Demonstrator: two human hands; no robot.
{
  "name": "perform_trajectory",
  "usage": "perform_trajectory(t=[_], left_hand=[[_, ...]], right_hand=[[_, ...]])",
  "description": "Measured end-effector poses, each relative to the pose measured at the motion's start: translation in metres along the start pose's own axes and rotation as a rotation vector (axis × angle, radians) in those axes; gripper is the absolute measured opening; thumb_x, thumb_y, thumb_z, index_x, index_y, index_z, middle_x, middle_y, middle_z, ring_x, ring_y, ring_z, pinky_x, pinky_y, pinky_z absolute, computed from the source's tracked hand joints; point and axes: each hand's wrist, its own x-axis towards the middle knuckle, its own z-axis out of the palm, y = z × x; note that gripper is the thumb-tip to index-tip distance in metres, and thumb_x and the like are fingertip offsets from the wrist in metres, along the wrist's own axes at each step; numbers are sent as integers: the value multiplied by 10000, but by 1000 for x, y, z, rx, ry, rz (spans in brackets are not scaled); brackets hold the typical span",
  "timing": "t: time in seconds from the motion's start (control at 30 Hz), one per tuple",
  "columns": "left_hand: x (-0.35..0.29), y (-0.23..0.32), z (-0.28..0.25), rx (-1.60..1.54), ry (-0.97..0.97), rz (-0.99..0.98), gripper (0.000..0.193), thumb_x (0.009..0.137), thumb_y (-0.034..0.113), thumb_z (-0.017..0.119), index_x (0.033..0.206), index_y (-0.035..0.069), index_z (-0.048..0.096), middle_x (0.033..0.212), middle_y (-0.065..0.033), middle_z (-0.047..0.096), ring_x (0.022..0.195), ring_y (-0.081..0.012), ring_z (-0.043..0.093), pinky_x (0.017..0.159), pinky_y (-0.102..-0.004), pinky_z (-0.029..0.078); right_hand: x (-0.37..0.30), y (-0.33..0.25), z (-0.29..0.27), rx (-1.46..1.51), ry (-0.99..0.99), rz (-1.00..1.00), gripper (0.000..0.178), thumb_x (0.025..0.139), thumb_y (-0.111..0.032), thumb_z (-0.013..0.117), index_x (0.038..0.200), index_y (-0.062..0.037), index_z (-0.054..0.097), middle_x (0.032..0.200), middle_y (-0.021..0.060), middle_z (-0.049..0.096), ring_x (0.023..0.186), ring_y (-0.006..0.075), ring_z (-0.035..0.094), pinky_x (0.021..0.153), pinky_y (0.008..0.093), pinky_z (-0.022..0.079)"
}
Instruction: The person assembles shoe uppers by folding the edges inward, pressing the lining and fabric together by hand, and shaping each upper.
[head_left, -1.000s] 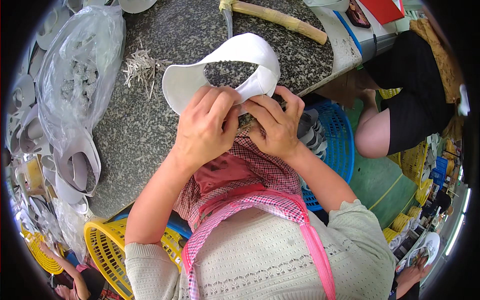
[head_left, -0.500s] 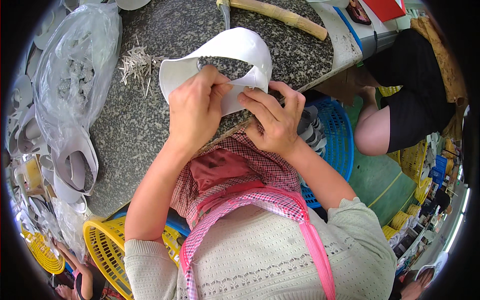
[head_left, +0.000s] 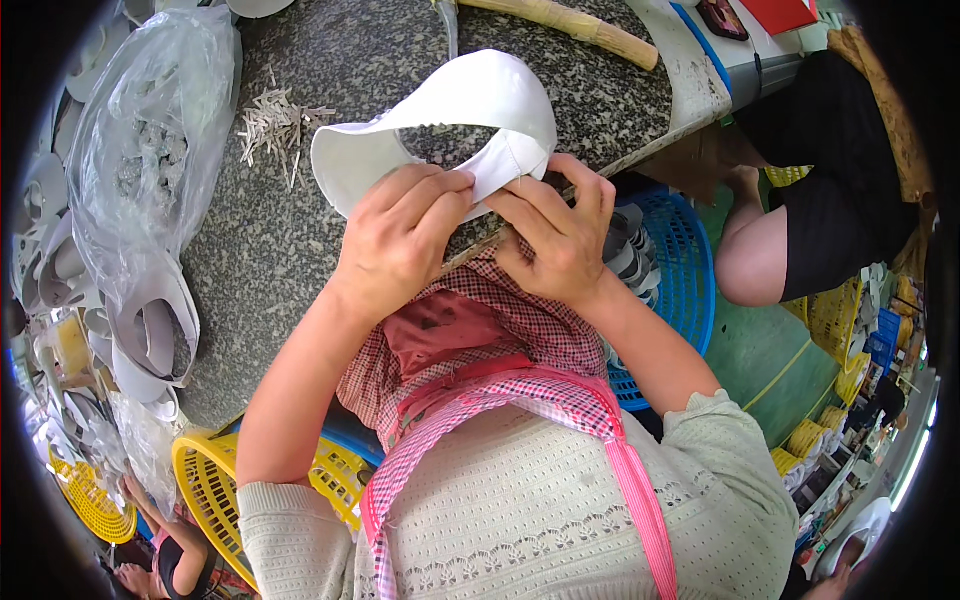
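Note:
Between my hands is a white shoe upper [head_left: 490,90], standing over the near edge of a speckled stone tabletop [head_left: 250,330] with its opening facing up. My left hand [head_left: 400,235] is closed on the near edge of the upper, thumb and fingers pinching it. Just to the right, my right hand [head_left: 560,235] grips the same near edge close to the stitched corner, fingertips pressed on it. The fingers cover part of the band they hold. A pile of thin pale strips [head_left: 280,125] lies on the stone left of the upper.
Beyond the upper lies a wooden-handled tool [head_left: 570,30] with a metal end. A clear plastic bag [head_left: 150,130] and more shoe uppers [head_left: 150,330] cover the left side. A blue basket [head_left: 690,270] stands right, a yellow basket [head_left: 205,490] lower left. Someone's bare knee [head_left: 750,260] is at right.
My left hand has turned and lowered slightly, its fingers now flatter along the upper's near edge. The upper has tilted a little, showing more of its inner band.

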Motion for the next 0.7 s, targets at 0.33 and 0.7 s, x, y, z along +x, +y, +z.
perform_trajectory(t=[0.33, 0.7], left_hand=[[-7, 4, -1, 18, -14, -3, 236, 638, 68, 548, 871, 35, 529, 924, -71, 573, 817, -215, 558, 739, -332, 473], [-5, 2, 1, 135, -27, -43, 166, 645, 88, 558, 801, 61, 507, 793, -24, 545, 755, -155, 551, 620, -270, 490]], right_hand=[[60, -23, -5, 489, 113, -296, 230, 641, -89, 611, 859, -43, 555, 822, 92, 581, 747, 271, 548, 678, 358, 451], [34, 15, -19, 67, -190, -102, 283, 723, -99, 597, 981, 3, 542, 796, 149, 555, 732, 331, 551, 672, 401, 465]])
